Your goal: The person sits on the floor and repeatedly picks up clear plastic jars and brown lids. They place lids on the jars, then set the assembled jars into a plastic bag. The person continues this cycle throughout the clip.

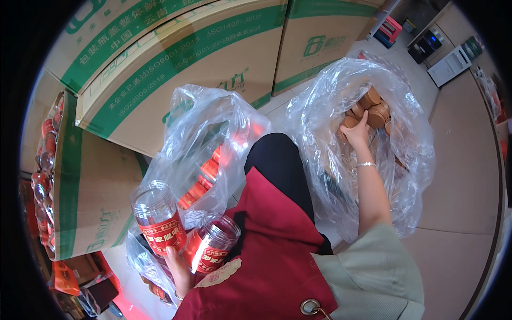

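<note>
My left hand (179, 270) grips a clear, lidless plastic jar (158, 220) with a red label, thumb on its front. A second clear jar (214, 244) of the same kind leans beside it against the red apron (272, 224); whether my fingers also hold it is hidden. Inside a clear plastic bag (320, 104) on the right, my right hand (357, 130) reaches among several gold-brown round lids (378, 115). One lid (350, 121) lies between its thumb and forefinger, but whether they grip it cannot be seen.
An open plastic bag (192, 108) on the left holds red-labelled jars (209, 169). Large cardboard boxes (192, 68) stand ahead, and an open carton (104, 188) at left is filled with jars (46, 160). A brown panel (460, 168) borders the right side.
</note>
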Tool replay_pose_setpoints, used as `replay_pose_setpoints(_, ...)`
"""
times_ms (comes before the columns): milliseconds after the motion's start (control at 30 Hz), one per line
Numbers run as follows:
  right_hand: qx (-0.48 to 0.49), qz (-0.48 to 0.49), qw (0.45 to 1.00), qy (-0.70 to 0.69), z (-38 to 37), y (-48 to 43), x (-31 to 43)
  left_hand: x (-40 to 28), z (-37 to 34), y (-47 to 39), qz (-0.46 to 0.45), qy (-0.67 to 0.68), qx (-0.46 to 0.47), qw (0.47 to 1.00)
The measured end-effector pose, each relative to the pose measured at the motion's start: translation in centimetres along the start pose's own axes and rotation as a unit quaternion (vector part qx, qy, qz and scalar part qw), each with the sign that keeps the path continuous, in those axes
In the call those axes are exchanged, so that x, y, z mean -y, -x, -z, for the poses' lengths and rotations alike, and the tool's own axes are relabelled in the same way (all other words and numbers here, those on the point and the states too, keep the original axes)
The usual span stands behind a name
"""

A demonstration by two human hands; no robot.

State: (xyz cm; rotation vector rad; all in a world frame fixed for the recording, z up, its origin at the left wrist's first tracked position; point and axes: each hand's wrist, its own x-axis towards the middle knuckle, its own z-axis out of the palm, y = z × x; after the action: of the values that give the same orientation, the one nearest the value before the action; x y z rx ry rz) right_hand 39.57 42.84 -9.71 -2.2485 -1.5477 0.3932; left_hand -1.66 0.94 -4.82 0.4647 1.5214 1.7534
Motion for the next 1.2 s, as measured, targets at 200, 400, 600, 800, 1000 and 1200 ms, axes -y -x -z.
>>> replay_pose_setpoints(200,-0.114,0.079,0.988,-0.065,3.2,4.4,1.1,-0.5,-0.7,0.2,-0.003,-0.015,-0.016,1.0)
replay_pose_setpoints(400,0.305,0.255,0.768,-0.502,5.0,18.8,8.7,-0.6,-1.7,0.6,-0.017,0.028,0.001,0.999)
replay_pose_setpoints(600,0.545,0.527,0.576,-0.305,3.4,27.7,15.1,-1.4,-2.2,1.5,0.025,0.04,0.047,0.998)
replay_pose_setpoints(800,0.51,0.646,0.507,-0.258,3.3,27.5,16.4,-2.4,-2.7,1.6,0.021,0.096,0.073,0.993)
replay_pose_setpoints(1000,0.463,0.701,0.479,-0.254,2.9,27.0,15.8,-3.4,-4.0,0.8,0.069,0.106,0.049,0.991)
replay_pose_setpoints(1200,0.441,0.702,0.488,-0.275,3.7,26.6,15.7,-3.8,-4.4,0.3,0.04,0.095,0.052,0.993)
